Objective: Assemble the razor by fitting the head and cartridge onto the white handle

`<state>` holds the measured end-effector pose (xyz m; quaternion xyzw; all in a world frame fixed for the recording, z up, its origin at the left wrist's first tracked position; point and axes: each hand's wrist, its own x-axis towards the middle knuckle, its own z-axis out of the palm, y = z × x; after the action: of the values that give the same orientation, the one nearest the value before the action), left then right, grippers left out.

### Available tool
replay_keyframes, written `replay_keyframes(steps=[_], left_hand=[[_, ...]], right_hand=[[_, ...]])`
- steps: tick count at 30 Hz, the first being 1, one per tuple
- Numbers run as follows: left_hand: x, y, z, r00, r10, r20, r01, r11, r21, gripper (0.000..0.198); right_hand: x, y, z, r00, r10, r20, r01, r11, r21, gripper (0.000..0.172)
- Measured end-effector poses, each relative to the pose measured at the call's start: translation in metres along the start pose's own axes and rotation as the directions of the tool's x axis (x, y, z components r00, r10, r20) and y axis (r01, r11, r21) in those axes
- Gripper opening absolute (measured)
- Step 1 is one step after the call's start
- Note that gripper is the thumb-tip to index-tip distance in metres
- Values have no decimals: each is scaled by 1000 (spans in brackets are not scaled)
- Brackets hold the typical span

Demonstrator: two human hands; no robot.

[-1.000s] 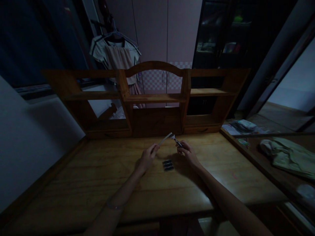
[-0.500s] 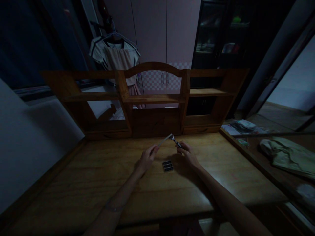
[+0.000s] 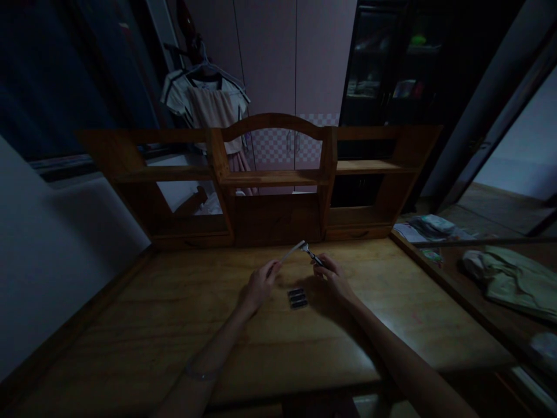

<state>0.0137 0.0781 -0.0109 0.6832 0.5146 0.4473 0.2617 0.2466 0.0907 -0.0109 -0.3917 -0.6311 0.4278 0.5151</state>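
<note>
Pinched in my left hand [image 3: 260, 284] is a slim pale stick [image 3: 290, 253], shaped like a toothbrush; its bristles, if any, are too small to make out. My right hand [image 3: 331, 277] is closed around the dark handle of a razor [image 3: 314, 256], whose head points up and to the left. The stick's far end meets the razor head or lies right beside it, above the desk. Below and between both hands, a small clear case with several black razor cartridges [image 3: 297, 298] lies on the wooden desk [image 3: 183, 307].
A wooden shelf unit [image 3: 274, 177] with open compartments and small drawers stands along the desk's back edge. To the right, a lower surface holds a pale green cloth [image 3: 513, 281] and papers [image 3: 429, 226]. Clothes [image 3: 213, 107] hang behind on the left. The room is dim.
The view has tilted slightly, so everything sits a little lower. Both hands keep their grips, and the stick's end stays at the razor head.
</note>
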Motion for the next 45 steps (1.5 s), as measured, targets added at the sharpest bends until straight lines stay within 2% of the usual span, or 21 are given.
replay_keyframes(steps=[6,12,17,21,26,31,35,41,45], left_hand=[[0,2,-1,998,50,44,-49,998,-29,35],[0,-2,-1,1000,7,-31,-7,1000,-6,36],[0,2,0,998,51,30,-51,998,-21,36],[1,-1,0,999,20,-26,-20,1000,-2,35],[0,-3,0,999,41,14,-41,999,-15,35],[-1,-1,-2,999,46,-21,-46,999,-10,33],[-1,-2,0,998,62,7,-62,998,-4,33],[0,-3,0,998,27,-59,-26,999,24,36],[-1,0,-1,998,57,5,-57,998,3,35]], right_hand=[[0,0,-1,1000,-4,5,4,1000,-18,14],[1,4,0,1000,-5,-10,5,1000,-24,12],[2,1,-1,1000,-9,5,9,1000,10,13],[1,0,-1,1000,5,15,-5,1000,20,14],[0,-2,0,1000,1,15,-1,1000,21,13],[-1,-2,1,1000,-12,6,12,1000,5,11],[-1,-2,1,1000,-10,11,10,1000,14,11],[0,0,0,1000,-18,21,18,1000,7,11],[0,3,-1,1000,-13,21,13,1000,0,13]])
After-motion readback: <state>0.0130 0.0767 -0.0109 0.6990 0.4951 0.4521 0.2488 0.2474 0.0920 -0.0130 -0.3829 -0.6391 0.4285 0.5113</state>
